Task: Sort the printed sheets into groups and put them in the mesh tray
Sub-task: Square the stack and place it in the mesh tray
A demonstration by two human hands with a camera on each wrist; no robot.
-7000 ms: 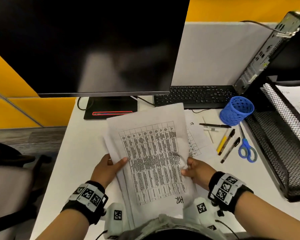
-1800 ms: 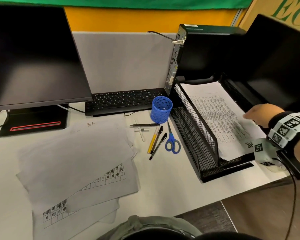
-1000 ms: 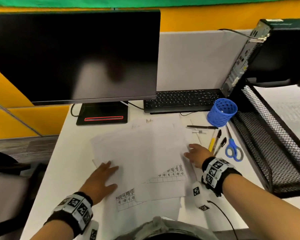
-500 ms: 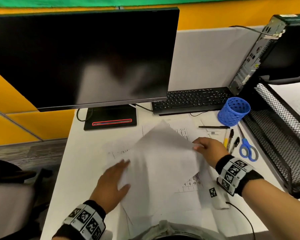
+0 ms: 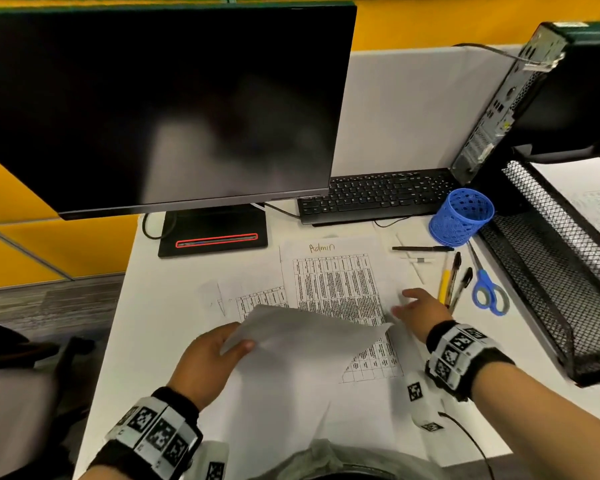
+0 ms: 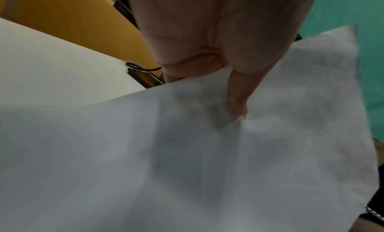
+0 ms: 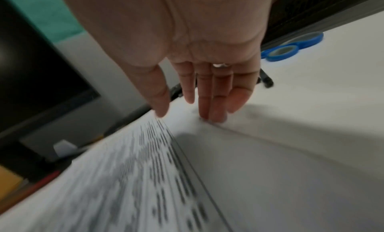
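Note:
Several printed sheets lie spread on the white desk. My left hand (image 5: 219, 351) pinches a blank-side-up sheet (image 5: 298, 344) at its left edge, lifted over the pile; in the left wrist view the thumb (image 6: 236, 96) lies on top of this sheet (image 6: 187, 161). A sheet marked "Admin" (image 5: 333, 282) lies face up behind it. My right hand (image 5: 416, 306) is flat with straight fingers on the right margin of that sheet; in the right wrist view its fingertips (image 7: 212, 114) touch the paper (image 7: 270, 153). The black mesh tray (image 5: 561, 271) stands at the right with a printed sheet (image 5: 593, 199) in it.
A dark monitor (image 5: 160, 105) and keyboard (image 5: 378, 192) stand behind the papers. A blue pen cup (image 5: 461, 216), pens (image 5: 454, 278) and blue scissors (image 5: 489, 292) lie between the papers and the tray. A computer tower (image 5: 534, 91) stands at the back right.
The left hand has drawn the lifted sheet down and toward me, uncovering the "Admin" sheet. The right hand let go of that sheet and moved right to lie flat on the paper.

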